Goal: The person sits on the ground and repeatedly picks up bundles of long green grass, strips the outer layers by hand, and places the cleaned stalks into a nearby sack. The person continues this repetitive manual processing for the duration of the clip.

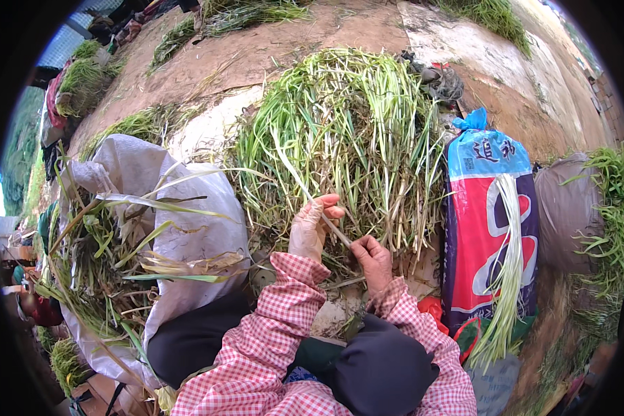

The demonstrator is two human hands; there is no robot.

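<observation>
A long pale plant stalk [330, 227] with a green upper end runs slantwise between my hands. My left hand [312, 222], in a thin translucent glove, has the stalk between thumb and fingers. Bare and lower to the right, my right hand [373, 260] pinches the stalk's lower end. Just beyond both hands spreads a large heap of long green-and-white stalks [343, 135], mixed with brown withered strands. On a red and purple printed bag [463, 218] at my right lies a bundle of clean pale stalks [510, 244].
At my left a white woven sack [203, 218] gapes, full of discarded leaves [99, 249]. A brown wrapped bundle [569, 213] lies beyond the printed bag. More green piles [483, 21] are on the brown ground sheet [353, 31]. My dark-clad knees [385, 364] are close below my hands.
</observation>
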